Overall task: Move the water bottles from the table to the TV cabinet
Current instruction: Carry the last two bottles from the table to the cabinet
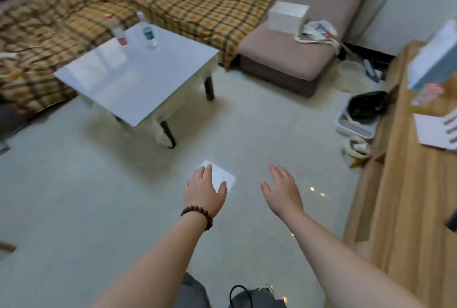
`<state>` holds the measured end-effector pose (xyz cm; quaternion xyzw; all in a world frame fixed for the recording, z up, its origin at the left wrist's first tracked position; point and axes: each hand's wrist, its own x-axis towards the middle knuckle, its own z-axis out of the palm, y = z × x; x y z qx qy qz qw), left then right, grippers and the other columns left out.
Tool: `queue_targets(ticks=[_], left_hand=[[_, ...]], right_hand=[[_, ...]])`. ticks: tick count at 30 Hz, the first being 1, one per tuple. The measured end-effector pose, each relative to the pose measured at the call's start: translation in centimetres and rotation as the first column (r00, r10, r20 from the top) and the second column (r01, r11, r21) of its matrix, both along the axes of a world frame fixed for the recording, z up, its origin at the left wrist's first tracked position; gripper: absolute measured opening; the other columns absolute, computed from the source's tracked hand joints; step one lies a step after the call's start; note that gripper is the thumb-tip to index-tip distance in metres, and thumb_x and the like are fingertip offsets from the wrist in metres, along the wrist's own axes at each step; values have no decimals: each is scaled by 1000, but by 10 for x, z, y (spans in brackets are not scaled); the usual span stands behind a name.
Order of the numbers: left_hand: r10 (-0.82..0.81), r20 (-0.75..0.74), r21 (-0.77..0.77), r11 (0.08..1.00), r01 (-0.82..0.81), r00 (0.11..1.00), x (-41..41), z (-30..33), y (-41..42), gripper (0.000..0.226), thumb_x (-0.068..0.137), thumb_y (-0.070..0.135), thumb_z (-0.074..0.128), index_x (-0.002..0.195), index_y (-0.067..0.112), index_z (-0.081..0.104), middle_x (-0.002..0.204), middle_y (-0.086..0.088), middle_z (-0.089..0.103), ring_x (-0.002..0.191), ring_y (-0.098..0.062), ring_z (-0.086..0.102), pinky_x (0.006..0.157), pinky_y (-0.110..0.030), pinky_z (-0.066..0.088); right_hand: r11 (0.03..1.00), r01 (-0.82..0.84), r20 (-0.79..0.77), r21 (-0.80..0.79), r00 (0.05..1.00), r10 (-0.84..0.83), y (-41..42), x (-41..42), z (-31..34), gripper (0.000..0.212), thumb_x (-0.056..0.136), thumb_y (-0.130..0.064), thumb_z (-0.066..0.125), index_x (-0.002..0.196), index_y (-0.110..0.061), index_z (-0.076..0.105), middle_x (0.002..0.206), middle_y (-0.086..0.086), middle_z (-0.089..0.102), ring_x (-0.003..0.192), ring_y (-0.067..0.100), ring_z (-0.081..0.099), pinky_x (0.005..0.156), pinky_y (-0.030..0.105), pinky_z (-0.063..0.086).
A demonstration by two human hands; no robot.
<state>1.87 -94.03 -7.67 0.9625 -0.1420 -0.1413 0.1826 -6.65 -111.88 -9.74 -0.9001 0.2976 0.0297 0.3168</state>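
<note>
Red-label bottle [118, 29]: clear plastic, red band near base, pale cap, upright, at far left edge of table [138, 80], next to checked sofa cover. Green-label bottle [149, 35]: clear plastic, teal-green band around middle, pale top, upright, just right of red-label bottle, apart from it, also at table's far end. Both blurred; label print unreadable. Table: white glossy top, dark legs, rest of top bare. TV cabinet [400, 184]: light wood, long, along right side, well apart from table.
</note>
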Motion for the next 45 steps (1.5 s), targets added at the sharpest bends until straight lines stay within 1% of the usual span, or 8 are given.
queue_targets(ticks=[4, 9, 14, 20, 26, 31, 37, 45], left_hand=[[173, 14, -21, 985, -173, 985, 26, 3, 73, 62, 94, 43, 46, 146, 15, 31, 149, 0, 37, 139, -17, 31, 111, -32, 27], [307, 5, -18, 952, -307, 952, 59, -3, 162, 62, 93, 45, 46, 147, 16, 31, 150, 1, 36, 138, -17, 32, 111, -33, 26], [382, -6, -23, 924, -382, 924, 104, -8, 247, 63, 93, 44, 47, 147, 16, 30, 150, -1, 37, 139, -19, 32, 112, -34, 26], [422, -12, -27, 906, -422, 907, 162, -14, 320, 63, 93, 44, 47, 147, 16, 31, 150, -1, 38, 139, -19, 31, 114, -35, 25], [441, -40, -36, 896, -443, 896, 230, -23, 361, 63, 92, 44, 47, 147, 16, 31, 149, -2, 38, 138, -21, 32, 114, -37, 26], [453, -32, -21, 891, -453, 891, 309, -34, 390, 64, 92, 44, 48, 146, 14, 32, 149, -4, 38, 139, -21, 32, 114, -38, 26], [467, -17, 3, 884, -467, 884, 431, -37, 409, 63, 92, 44, 48, 146, 15, 32, 148, -3, 39, 138, -21, 33, 113, -38, 27], [465, 2, -9, 885, -465, 885, 604, -15, 421, 65, 93, 45, 47, 148, 16, 29, 152, -2, 33, 142, -19, 27, 115, -40, 24]], right_hand=[[987, -164, -4, 1, 987, 164, 61, 56, 3, 57, 96, -39, 43, 148, -18, 29, 157, 2, 26, 147, 19, 17, 119, 35, 18], [954, -301, -5, -13, 954, 301, 146, 119, 4, 57, 96, -38, 43, 148, -17, 30, 157, 3, 28, 146, 20, 19, 119, 34, 18], [931, -365, 5, -30, 931, 365, 229, 177, 7, 56, 96, -37, 44, 147, -16, 30, 156, 3, 28, 146, 20, 20, 118, 33, 18], [924, -380, 7, -36, 925, 380, 300, 242, 7, 56, 96, -35, 45, 148, -18, 30, 158, 3, 25, 146, 19, 19, 118, 33, 17], [915, -401, -9, -45, 916, 401, 342, 314, -2, 54, 96, -33, 45, 147, -17, 32, 157, 3, 27, 146, 19, 19, 118, 34, 18], [913, -407, -21, -21, 913, 407, 366, 389, -18, 53, 96, -32, 45, 146, -17, 33, 156, 3, 28, 147, 19, 18, 118, 36, 20], [914, -404, -16, 40, 914, 405, 386, 515, -34, 53, 96, -32, 46, 145, -16, 34, 156, 4, 28, 146, 19, 18, 118, 39, 22], [923, -382, -6, 42, 924, 382, 396, 676, -20, 52, 97, -32, 44, 146, -16, 34, 156, 2, 28, 147, 18, 18, 118, 37, 21]])
